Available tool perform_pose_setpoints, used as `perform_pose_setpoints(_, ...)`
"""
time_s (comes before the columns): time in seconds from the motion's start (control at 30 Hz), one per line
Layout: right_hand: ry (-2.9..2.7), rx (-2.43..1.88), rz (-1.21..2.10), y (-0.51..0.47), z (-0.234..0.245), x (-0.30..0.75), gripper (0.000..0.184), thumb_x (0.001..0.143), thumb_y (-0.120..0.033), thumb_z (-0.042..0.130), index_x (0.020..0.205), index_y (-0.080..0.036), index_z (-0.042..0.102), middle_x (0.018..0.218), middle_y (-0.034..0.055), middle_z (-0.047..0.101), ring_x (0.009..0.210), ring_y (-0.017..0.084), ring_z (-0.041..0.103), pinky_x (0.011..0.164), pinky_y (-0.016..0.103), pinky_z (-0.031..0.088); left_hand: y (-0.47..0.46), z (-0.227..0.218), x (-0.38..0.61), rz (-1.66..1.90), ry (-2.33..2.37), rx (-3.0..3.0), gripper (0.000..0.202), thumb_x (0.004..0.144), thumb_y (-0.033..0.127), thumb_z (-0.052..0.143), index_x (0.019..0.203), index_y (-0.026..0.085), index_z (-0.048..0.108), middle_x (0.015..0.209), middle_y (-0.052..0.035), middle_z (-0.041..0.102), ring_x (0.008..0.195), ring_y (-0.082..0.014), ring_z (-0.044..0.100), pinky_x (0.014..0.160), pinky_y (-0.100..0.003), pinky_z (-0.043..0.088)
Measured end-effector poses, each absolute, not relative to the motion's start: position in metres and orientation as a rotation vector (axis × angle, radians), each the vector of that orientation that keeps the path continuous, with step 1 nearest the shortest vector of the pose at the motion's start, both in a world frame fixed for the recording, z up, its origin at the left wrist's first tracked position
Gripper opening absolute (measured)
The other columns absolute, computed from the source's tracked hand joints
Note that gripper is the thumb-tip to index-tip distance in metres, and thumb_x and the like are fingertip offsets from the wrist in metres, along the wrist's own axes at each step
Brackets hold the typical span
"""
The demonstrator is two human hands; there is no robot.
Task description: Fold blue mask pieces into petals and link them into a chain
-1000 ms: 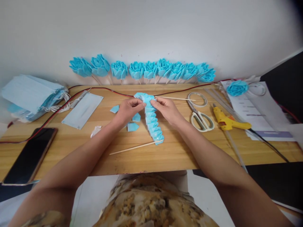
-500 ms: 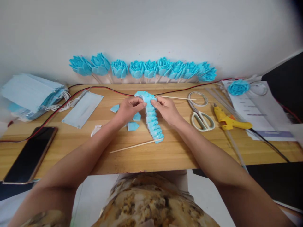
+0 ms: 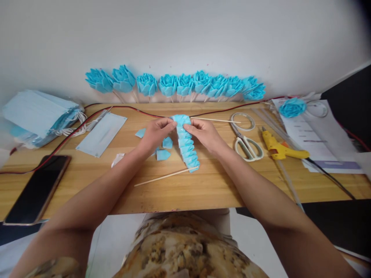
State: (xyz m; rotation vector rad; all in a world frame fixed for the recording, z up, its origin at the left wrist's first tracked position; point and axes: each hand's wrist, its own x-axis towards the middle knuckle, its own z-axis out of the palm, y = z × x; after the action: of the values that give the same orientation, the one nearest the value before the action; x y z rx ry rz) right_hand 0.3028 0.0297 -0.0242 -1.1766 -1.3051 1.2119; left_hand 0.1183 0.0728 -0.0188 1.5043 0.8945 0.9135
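Note:
A strip of overlapping blue fabric petals (image 3: 187, 144) runs toward me over the wooden table. My left hand (image 3: 159, 133) pinches its far end from the left, and my right hand (image 3: 203, 133) grips the same end from the right. At the strip's near end lies a thin wooden stick (image 3: 162, 178), its tip touching the fabric. Several loose blue petals (image 3: 164, 155) rest beside my left hand. Another thin stick (image 3: 216, 119) extends from behind my right hand toward the scissors (image 3: 245, 143).
Blue fabric flowers (image 3: 168, 85) on sticks lean along the wall. A yellow glue gun (image 3: 281, 146), a tape roll (image 3: 251, 122) and papers (image 3: 321, 135) lie at right. Face masks (image 3: 37, 114), one flat mask (image 3: 101, 133) and a phone (image 3: 37, 189) occupy the left. A red-black wire (image 3: 127, 107) crosses behind.
The strip's far end, which curled over to the left, now lies straighter between my fingers. Its near end has shifted slightly away from me. Both hands keep their hold.

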Motion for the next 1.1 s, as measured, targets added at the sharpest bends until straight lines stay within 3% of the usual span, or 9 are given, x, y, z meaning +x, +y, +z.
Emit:
perform_pose_setpoints(0.17, -1.307, -1.177, 1.181, 0.03, -0.025, 0.302, 0.038, 0.075, -0.055, 0.073, 0.075, -0.019, 0.064, 0.071, -0.0018, 0.057, 0.064, 0.012, 0.047, 0.061, 0.026, 0.039, 0.071, -0.018, 0.118, 0.896, 0.83, 1.566, 0.035, 0.08, 0.046, 0.063, 0.061, 0.017, 0.057, 0.062, 0.0001, 0.055, 0.063, -0.0128, 0.049, 0.061, -0.026, 0.039)
perform_pose_setpoints(0.4, -1.3, -1.226, 1.08, 0.03, -0.024, 0.303, 0.033, 0.078, -0.05, 0.071, 0.072, -0.018, 0.063, 0.069, -0.0012, 0.058, 0.065, 0.012, 0.049, 0.062, 0.027, 0.04, 0.075, -0.024, 0.117, 0.896, 0.769, 1.447, 0.033, 0.085, 0.045, 0.056, 0.073, 0.016, 0.066, 0.071, -0.0039, 0.064, 0.07, -0.0163, 0.057, 0.067, -0.028, 0.044)
perform_pose_setpoints(0.6, -1.312, -1.232, 1.082, 0.03, -0.024, 0.304, 0.036, 0.077, -0.054, 0.071, 0.074, -0.019, 0.064, 0.07, -0.0011, 0.059, 0.066, 0.013, 0.049, 0.062, 0.027, 0.04, 0.068, -0.013, 0.118, 0.81, 0.851, 1.55, 0.039, 0.076, 0.054, 0.071, 0.067, 0.016, 0.063, 0.066, -0.002, 0.064, 0.064, -0.0135, 0.056, 0.063, -0.026, 0.044)
perform_pose_setpoints(0.8, -1.321, -1.185, 1.098, 0.029, -0.024, 0.302, 0.047, 0.083, -0.064, 0.062, 0.067, -0.02, 0.057, 0.069, -0.0003, 0.054, 0.068, 0.014, 0.048, 0.064, 0.027, 0.04, 0.067, -0.014, 0.12, 0.863, 0.9, 1.49, 0.037, 0.071, 0.05, 0.077, 0.065, 0.017, 0.062, 0.062, -0.0004, 0.064, 0.057, -0.0108, 0.052, 0.054, -0.024, 0.041)
perform_pose_setpoints(0.97, -1.334, -1.178, 1.128, 0.03, -0.028, 0.302, 0.038, 0.078, -0.056, 0.071, 0.08, -0.019, 0.064, 0.072, -0.0019, 0.055, 0.066, 0.012, 0.046, 0.062, 0.026, 0.039, 0.066, -0.014, 0.119, 0.844, 0.869, 1.486, 0.037, 0.071, 0.05, 0.078, 0.064, 0.016, 0.064, 0.064, -0.0013, 0.065, 0.059, -0.0121, 0.055, 0.057, -0.025, 0.043)
perform_pose_setpoints(1.1, -1.413, -1.192, 1.043, 0.032, -0.032, 0.304, 0.032, 0.084, -0.049, 0.065, 0.078, -0.018, 0.063, 0.072, -0.0022, 0.053, 0.069, 0.012, 0.046, 0.066, 0.027, 0.039, 0.066, -0.013, 0.117, 0.802, 0.818, 1.474, 0.037, 0.073, 0.051, 0.077, 0.066, 0.017, 0.065, 0.065, -0.0021, 0.066, 0.062, -0.0139, 0.058, 0.06, -0.027, 0.045)
